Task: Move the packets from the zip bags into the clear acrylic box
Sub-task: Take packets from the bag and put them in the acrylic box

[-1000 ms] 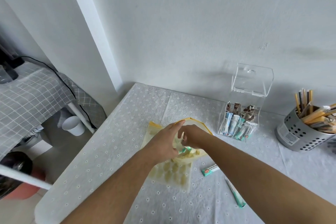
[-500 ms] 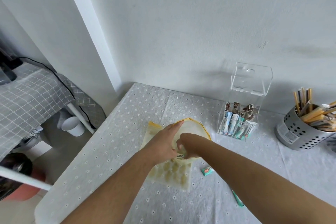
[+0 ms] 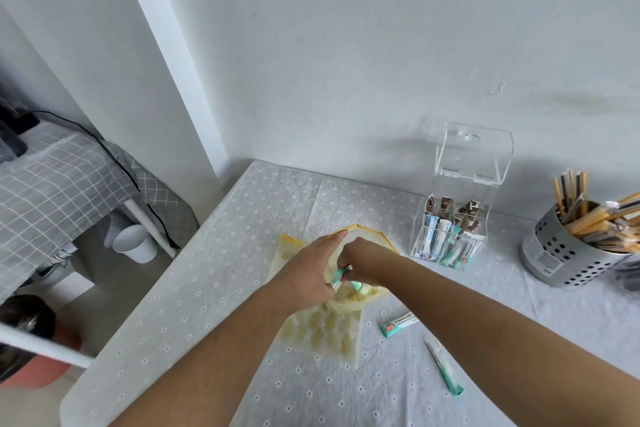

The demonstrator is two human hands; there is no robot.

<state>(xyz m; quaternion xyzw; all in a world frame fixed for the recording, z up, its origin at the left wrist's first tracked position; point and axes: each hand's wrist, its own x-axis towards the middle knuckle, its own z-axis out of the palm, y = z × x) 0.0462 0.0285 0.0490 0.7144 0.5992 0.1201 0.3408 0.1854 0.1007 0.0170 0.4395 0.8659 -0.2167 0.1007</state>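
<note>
Centre frame: right hand (image 3: 360,262), grip pinching a green packet (image 3: 338,277) at the open mouth of the zip bag (image 3: 370,230). Left hand (image 3: 308,270), fingers straight against the bag's rim, grip released. Clear box (image 3: 450,218) right of centre, lid up, packets inside. Loose packet (image 3: 398,324) on tabletop (image 3: 207,288), lower right.

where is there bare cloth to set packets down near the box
Bare cloth lies in the far left corner, between the wall and the zip bags; along the table's left edge beside the left hand; and between the acrylic box and the metal holder. It is crowded right of the bags, where two loose packets lie.
</note>
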